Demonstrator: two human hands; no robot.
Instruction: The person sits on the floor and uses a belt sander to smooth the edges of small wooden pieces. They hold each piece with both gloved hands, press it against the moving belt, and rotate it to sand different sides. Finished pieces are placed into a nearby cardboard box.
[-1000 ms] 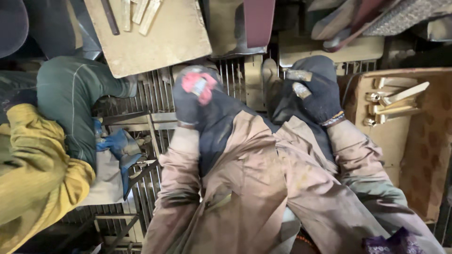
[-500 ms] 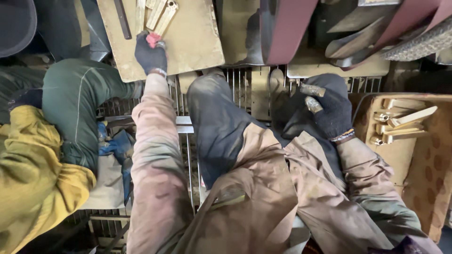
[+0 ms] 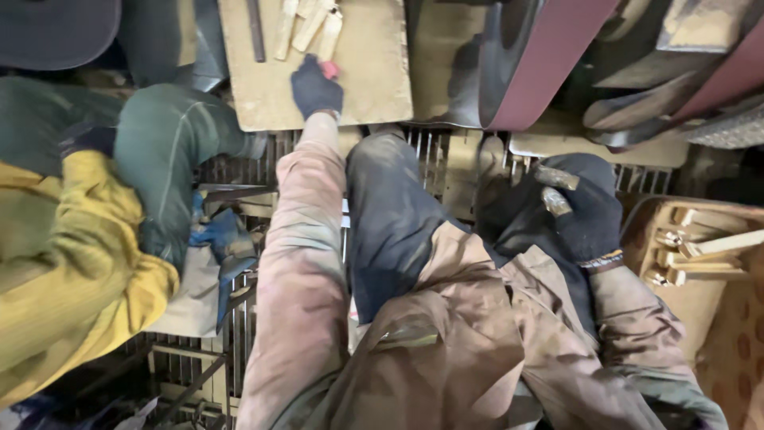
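My left hand (image 3: pixel 315 87), in a dark glove with a pink patch at the fingertips, reaches forward onto a tan board (image 3: pixel 374 80). Its fingers touch the near ends of several pale wooden pieces (image 3: pixel 306 24) lying there; whether it grips one is hidden. My right hand (image 3: pixel 587 213), also in a dark glove, rests by my right knee, curled around a small tan piece (image 3: pixel 555 199). My dusty brown jacket and dark trousers fill the lower middle.
Another person in a yellow sleeve (image 3: pixel 72 263) and green trousers (image 3: pixel 163 151) crouches at left beside a blue cloth (image 3: pixel 219 239). A maroon sanding belt (image 3: pixel 541 64) stands ahead. A wooden tray (image 3: pixel 637 239) with several wooden pieces (image 3: pixel 708 247) sits at right. Metal grating (image 3: pixel 434 155) lies underfoot.
My left hand went from my knee forward onto the board and now touches the wooden pieces. My right hand stayed by my right knee with its piece.
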